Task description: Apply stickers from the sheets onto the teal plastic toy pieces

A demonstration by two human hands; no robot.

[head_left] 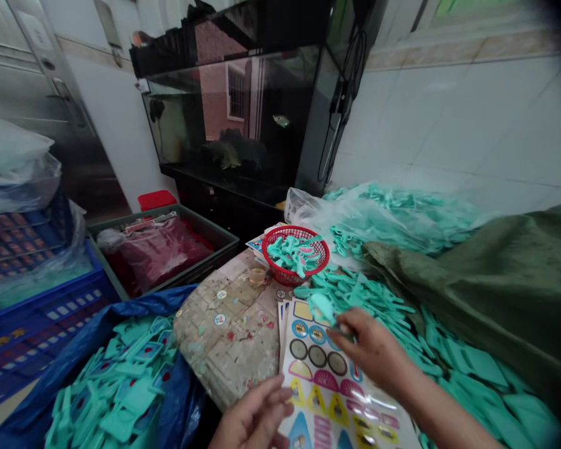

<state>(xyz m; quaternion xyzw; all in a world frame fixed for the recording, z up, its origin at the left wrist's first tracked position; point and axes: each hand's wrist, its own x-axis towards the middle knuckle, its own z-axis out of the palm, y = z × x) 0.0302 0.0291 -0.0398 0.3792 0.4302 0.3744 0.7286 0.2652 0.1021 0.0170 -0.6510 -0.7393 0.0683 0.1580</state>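
Note:
My right hand pinches a teal plastic piece above a sheet of printed stickers, which holds rows of round, triangular and fan shapes. My left hand hovers at the sheet's lower left edge, fingers apart and holding nothing. Left of the sheet lies a worn, stained board with a small glass cup on it. A red plastic basket holds teal pieces. A loose heap of similar teal pieces spreads to the right of the sheet. A blue bag at lower left holds teal pieces with stickers on them.
Behind the basket, a plastic bag of teal pieces rests against the wall. A green tarp lies at right. A grey crate with red contents and a blue crate stand at left. A fish tank stands at the back.

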